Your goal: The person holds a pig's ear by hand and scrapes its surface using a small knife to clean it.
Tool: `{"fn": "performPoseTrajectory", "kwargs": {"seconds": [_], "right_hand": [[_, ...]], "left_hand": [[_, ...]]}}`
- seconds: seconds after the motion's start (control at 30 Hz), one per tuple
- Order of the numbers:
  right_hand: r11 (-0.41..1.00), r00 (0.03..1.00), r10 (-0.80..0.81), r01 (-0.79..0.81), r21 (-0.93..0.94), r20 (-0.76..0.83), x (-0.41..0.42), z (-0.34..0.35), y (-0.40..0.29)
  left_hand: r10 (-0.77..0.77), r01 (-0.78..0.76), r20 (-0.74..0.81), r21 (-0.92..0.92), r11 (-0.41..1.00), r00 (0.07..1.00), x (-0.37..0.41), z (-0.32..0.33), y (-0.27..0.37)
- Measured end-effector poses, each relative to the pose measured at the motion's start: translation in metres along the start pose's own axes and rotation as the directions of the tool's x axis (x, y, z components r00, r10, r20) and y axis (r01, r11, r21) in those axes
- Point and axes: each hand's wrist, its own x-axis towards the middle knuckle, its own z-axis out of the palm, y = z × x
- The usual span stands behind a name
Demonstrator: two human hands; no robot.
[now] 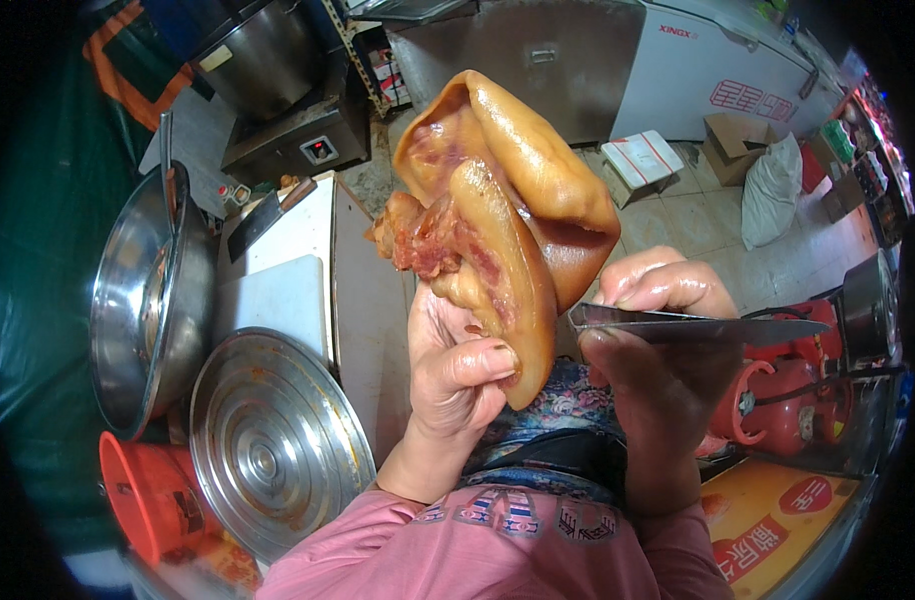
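Note:
My left hand (457,367) grips a large piece of glossy brown cooked meat with thick skin, apparently a braised pig's ear (547,165), by its lower end. Its folded skin rises above my fingers, and reddish flesh shows along the cut side. My right hand (671,289) stays just to the right, its thumb and fingers around a flat metal tool (682,325). The tool looks like broad tweezers, with its bent end toward the meat and a point toward the right. Whether that bent end touches the meat I cannot tell.
On the left are a white cutting board (277,296), a cleaver (266,217), a large steel basin (176,300), a round metal lid (277,442) and a red bucket (154,495). A red gas cylinder (795,397) stands at right; a white chest freezer (712,82) is beyond.

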Motion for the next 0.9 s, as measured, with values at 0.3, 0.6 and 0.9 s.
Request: {"fn": "performPoseTrajectory", "kwargs": {"seconds": [0.3,0.6,0.9], "right_hand": [[0.996,0.997,-0.072,0.073,-0.05,0.023,0.001,0.003,0.004],[0.997,0.998,-0.058,0.059,-0.049,0.025,0.001,0.003,0.003],[1.0,0.999,0.011,-0.012,-0.028,-0.049,0.001,0.001,0.0]], "left_hand": [[-0.006,0.006,-0.004,0.008,1.0,1.0,0.0,0.005,0.001],[-0.056,0.057,0.028,-0.061,0.996,0.998,0.001,-0.007,0.002],[-0.048,0.054,0.092,-0.06,0.997,0.995,0.003,-0.013,0.002]]}}
